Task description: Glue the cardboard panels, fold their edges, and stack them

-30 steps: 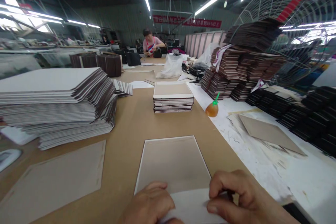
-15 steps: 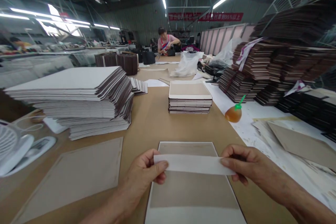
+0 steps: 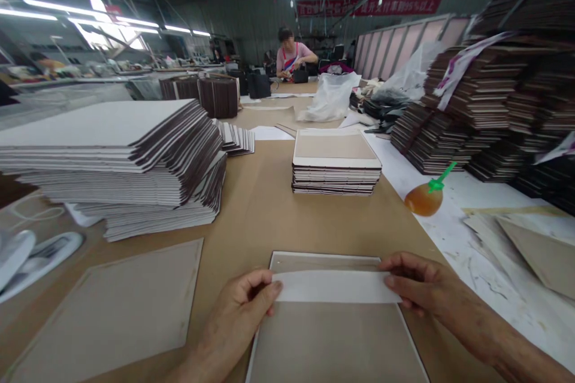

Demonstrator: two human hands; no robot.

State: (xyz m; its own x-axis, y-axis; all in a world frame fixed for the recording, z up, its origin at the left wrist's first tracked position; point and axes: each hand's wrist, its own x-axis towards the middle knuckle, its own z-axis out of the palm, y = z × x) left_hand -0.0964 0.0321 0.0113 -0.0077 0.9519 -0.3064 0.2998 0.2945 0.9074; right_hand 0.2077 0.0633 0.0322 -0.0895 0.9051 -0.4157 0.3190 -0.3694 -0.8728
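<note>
A white paper strip [image 3: 332, 286] stretches crosswise between my two hands. My left hand [image 3: 245, 305] pinches its left end with thumb and fingers, and my right hand [image 3: 424, 284] grips the right end. Beneath the strip lies a grey-brown board panel [image 3: 335, 341] with a pale border, its far edge just beyond the strip. The strip is at or close to the panel's surface; whether it touches all along I cannot tell. Left of my left hand, a second grey-brown sheet [image 3: 112, 311] lies flat on the brown tabletop [image 3: 251, 215].
A neat stack of panels [image 3: 336, 161] stands ahead, with a tall pile of white boards [image 3: 117, 149] to the left. On the right are an orange bottle with a green spout [image 3: 424, 198], loose sheets [image 3: 534, 251] and high dark bundles [image 3: 485, 96]. A co-worker [image 3: 294, 60] stands far back.
Both hands have brought the strip slightly down over the panel, and it looks straighter now. The view has shifted a little, so the nearby stacks appear larger.
</note>
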